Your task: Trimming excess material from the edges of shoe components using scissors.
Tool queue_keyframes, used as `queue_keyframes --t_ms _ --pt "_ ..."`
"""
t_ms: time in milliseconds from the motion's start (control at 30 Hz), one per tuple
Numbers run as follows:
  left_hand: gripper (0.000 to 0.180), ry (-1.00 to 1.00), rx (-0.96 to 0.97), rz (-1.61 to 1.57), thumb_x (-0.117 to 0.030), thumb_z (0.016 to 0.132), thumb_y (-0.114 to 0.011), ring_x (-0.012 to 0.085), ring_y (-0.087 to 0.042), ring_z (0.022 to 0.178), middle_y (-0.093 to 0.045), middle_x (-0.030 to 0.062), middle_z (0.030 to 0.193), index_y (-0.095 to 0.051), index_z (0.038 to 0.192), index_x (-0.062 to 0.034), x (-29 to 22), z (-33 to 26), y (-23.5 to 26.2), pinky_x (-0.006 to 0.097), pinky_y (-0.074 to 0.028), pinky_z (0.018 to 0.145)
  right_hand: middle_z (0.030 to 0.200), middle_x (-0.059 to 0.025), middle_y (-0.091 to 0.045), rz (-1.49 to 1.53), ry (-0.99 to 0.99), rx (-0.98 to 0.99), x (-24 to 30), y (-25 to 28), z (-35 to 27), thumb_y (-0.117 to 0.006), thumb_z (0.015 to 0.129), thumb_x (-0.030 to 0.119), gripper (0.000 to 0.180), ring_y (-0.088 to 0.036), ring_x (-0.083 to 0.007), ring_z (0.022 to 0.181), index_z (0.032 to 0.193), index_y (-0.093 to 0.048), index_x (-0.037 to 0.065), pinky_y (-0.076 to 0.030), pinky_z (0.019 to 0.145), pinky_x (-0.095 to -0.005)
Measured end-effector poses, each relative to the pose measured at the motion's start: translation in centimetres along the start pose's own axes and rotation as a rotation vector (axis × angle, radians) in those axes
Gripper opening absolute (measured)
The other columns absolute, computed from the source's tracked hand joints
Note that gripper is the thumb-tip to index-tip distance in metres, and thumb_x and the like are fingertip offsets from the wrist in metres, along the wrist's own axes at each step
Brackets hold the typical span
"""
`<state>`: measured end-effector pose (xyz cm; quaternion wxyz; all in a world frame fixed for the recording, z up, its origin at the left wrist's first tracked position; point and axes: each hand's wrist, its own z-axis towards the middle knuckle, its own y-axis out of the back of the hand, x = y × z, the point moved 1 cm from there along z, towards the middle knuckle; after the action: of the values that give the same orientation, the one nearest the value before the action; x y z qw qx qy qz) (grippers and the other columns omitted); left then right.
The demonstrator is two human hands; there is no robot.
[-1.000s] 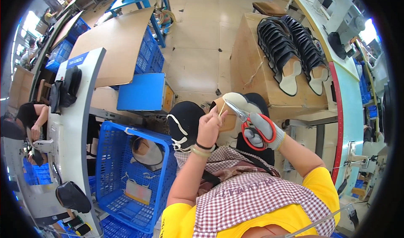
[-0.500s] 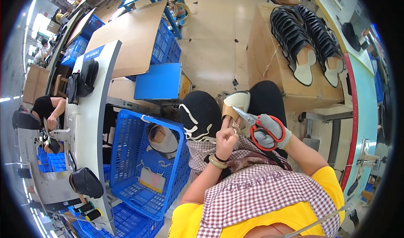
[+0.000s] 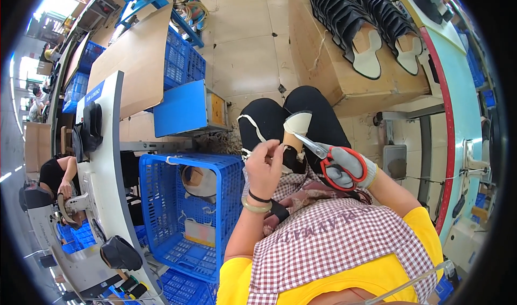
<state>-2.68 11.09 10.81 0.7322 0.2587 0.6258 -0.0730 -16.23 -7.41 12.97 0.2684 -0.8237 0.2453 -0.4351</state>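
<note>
Red-handled steel scissors [image 3: 329, 155] in gloved right hand [image 3: 349, 167] against beige shoe part [image 3: 295, 130]

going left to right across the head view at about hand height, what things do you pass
Co-worker in black → white curved table → blue plastic crate → left hand → shoe piece on the lap → red-handled scissors in the gloved right hand → teal bench with red edge.

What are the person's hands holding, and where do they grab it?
The right hand, in a grey glove, holds red-handled scissors through the handle loops. The left hand pinches the edge of a shoe upper on the lap.
</note>
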Motion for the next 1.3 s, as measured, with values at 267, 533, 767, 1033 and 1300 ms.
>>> queue_keyframes --t_ms 267,533,767,1033,1300 --pt "0.012 -0.200 0.107 0.291 -0.006 0.078 -0.068 0.0274 -0.057 0.069 -0.058 0.0117 0.078 -0.066 0.088 -0.0006 0.6 2.8 -1.7 0.035 -0.047 0.061 0.069 0.0011 -0.054 0.059 -0.162 -0.068 1.5 0.1 0.3 -0.054 0.092 0.043 0.066 -0.042 -0.0040 0.045 0.145 -0.028 0.014 -0.032 0.040 -0.0149" --pt "0.011 -0.438 0.145 0.523 0.003 0.073 -0.065 0.0263 -0.058 0.062 -0.056 0.0114 0.076 -0.062 0.082 0.0002 0.5 4.1 -3.3 0.033 -0.047 0.055 0.071 0.0000 -0.056 0.069 -0.248 -0.086 2.6 1.4 -0.2 -0.058 0.090 0.046 0.065 -0.044 -0.0050 0.046 0.142 -0.034 0.016 -0.035 0.040 -0.0172" --pt "0.018 -0.491 0.115 0.378 0.005 0.069 -0.066 0.0261 -0.057 0.065 -0.056 0.0112 0.079 -0.058 0.084 0.0007 1.0 3.3 -4.4 0.034 -0.048 0.055 0.069 0.0001 -0.057 0.105 -0.345 -0.161 3.3 1.6 -1.0 -0.057 0.090 0.049 0.057 -0.047 -0.0054 0.048 0.133 -0.044 0.015 -0.038 0.040 -0.0184" --pt "0.019 -0.545 0.040 0.238 0.008 0.066 -0.066 0.0237 -0.056 0.059 -0.057 0.0110 0.076 -0.059 0.082 0.0008 1.7 2.7 -6.4 0.031 -0.045 0.050 0.075 -0.0031 -0.062 0.193 -0.343 -0.291 3.3 0.8 -1.9 -0.059 0.090 0.045 0.041 -0.055 -0.0076 0.052 0.112 -0.055 0.011 -0.044 0.043 -0.0190" --pt "0.017 -0.632 0.088 0.149 0.008 0.067 -0.066 0.0239 -0.053 0.056 -0.054 0.0099 0.072 -0.060 0.082 0.0017 1.2 2.2 -7.0 0.031 -0.043 0.047 0.076 -0.0035 -0.062 0.167 -0.246 -0.367 3.6 0.8 -0.2 -0.057 0.090 0.047 0.040 -0.054 -0.0072 0.053 0.102 -0.056 0.009 -0.043 0.044 -0.0184"
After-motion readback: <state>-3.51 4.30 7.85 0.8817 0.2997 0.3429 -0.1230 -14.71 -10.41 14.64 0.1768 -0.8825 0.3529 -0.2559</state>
